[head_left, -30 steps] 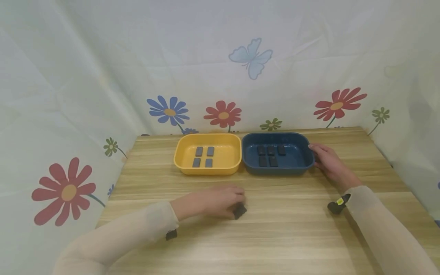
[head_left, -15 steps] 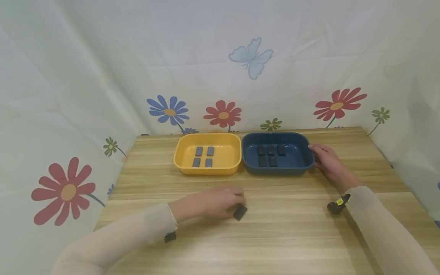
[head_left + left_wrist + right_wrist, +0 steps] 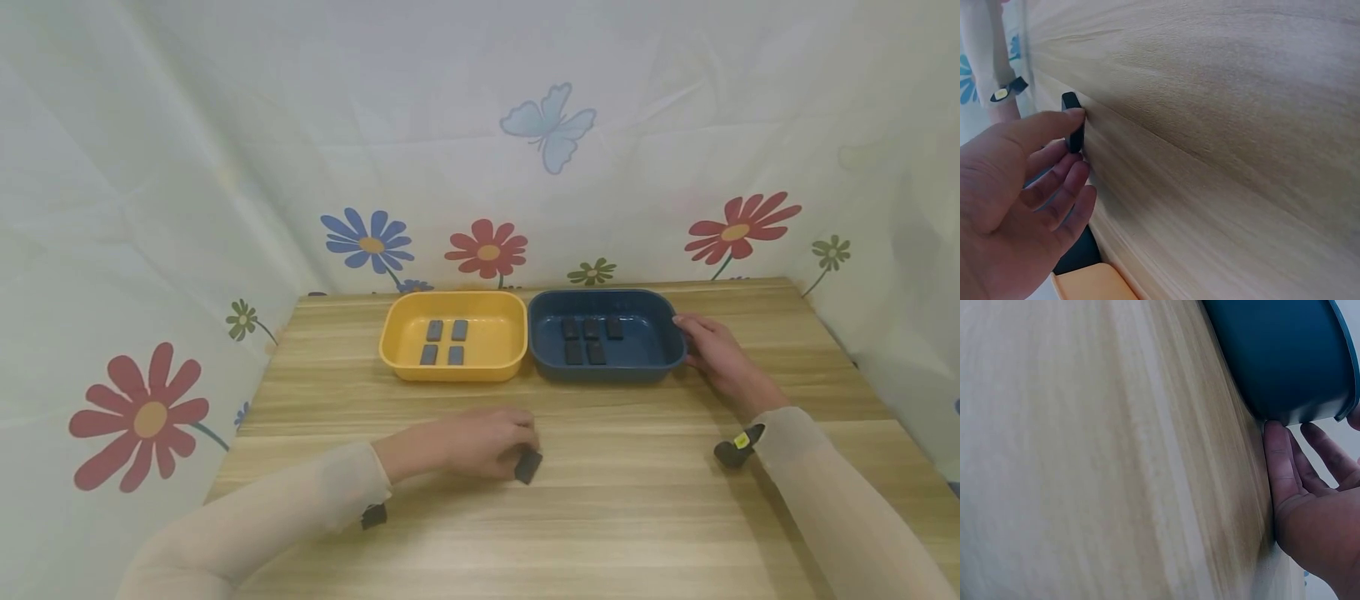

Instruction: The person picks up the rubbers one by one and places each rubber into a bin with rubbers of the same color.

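Observation:
My left hand (image 3: pixel 487 442) pinches a small black rectangular tile (image 3: pixel 528 467) between thumb and fingers, low at the tabletop. In the left wrist view the tile (image 3: pixel 1070 100) stands on edge, with the thumb (image 3: pixel 1054 125) on its near side; whether it touches the wood is hard to tell. Up at the right end of a dark blue tray (image 3: pixel 607 370), my right hand (image 3: pixel 716 350) holds the tray, its thumb on the rim. The right wrist view has fingers (image 3: pixel 1282 462) against the outer wall of that tray (image 3: pixel 1285 356).
A yellow tray (image 3: pixel 453 373) sits left of the blue one, nearly touching it. Several grey tiles (image 3: pixel 459 330) lie flat in it; several black tiles (image 3: pixel 614 327) lie in the blue tray. Behind the wooden table (image 3: pixel 600 533) hangs a flowered cloth (image 3: pixel 420 167).
The black tile has turned in my left fingers and shows more of its face below the fingertips. The left hand shifts only slightly; the right hand and both trays stay put.

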{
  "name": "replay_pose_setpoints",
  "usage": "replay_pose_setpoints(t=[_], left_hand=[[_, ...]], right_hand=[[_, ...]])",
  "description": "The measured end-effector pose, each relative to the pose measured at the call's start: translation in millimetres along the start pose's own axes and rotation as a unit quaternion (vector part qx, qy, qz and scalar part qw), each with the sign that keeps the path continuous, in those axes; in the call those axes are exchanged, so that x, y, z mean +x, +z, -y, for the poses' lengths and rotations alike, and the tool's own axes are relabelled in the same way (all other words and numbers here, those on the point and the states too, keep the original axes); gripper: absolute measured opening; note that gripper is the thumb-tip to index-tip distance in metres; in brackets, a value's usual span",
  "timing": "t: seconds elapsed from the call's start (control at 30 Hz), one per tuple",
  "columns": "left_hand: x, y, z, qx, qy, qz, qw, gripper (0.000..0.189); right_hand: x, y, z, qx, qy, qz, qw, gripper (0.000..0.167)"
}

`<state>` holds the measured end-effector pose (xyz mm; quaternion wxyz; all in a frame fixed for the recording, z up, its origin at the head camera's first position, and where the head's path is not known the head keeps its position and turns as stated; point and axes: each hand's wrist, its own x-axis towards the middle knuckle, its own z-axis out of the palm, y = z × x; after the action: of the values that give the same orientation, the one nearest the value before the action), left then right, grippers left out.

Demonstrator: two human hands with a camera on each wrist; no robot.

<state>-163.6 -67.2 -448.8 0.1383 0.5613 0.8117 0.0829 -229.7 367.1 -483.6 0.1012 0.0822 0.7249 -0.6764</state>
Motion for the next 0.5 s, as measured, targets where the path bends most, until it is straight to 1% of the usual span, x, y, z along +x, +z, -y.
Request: replay_pose_setpoints(t=[0.07, 0.17, 0.27, 0.37, 0.5], left_hand=[[1.0, 0.2, -0.5, -0.003, -0.005, 0.003, 1.0000, 0.039], [4.0, -1.2, -1.9, -0.021, -0.013, 0.002, 0.9997, 0.039], [10.5, -6.6, -4.2, -0.059, -0.027, -0.003, 0.9979, 0.038], [21.6, -13.2, -4.3, -0.073, -0.030, -0.022, 0.9966, 0.039], [38.8, -21.7, -2.2, -0.074, -0.035, -0.059, 0.9949, 0.044]], right_hand=[[0.5, 0, 0, 0.002, 0.003, 0.000, 1.0000, 0.039], [-0.2, 0, 0, 0.001, 0.005, -0.001, 1.0000, 0.036], [-1.2, 0, 1, 0.006, 0.003, 0.000, 1.0000, 0.033], [-1.6, -1, 1, 0.005, 0.004, -0.002, 1.0000, 0.033], [0.1, 0, 1, -0.010, 0.013, -0.001, 0.9999, 0.045]])
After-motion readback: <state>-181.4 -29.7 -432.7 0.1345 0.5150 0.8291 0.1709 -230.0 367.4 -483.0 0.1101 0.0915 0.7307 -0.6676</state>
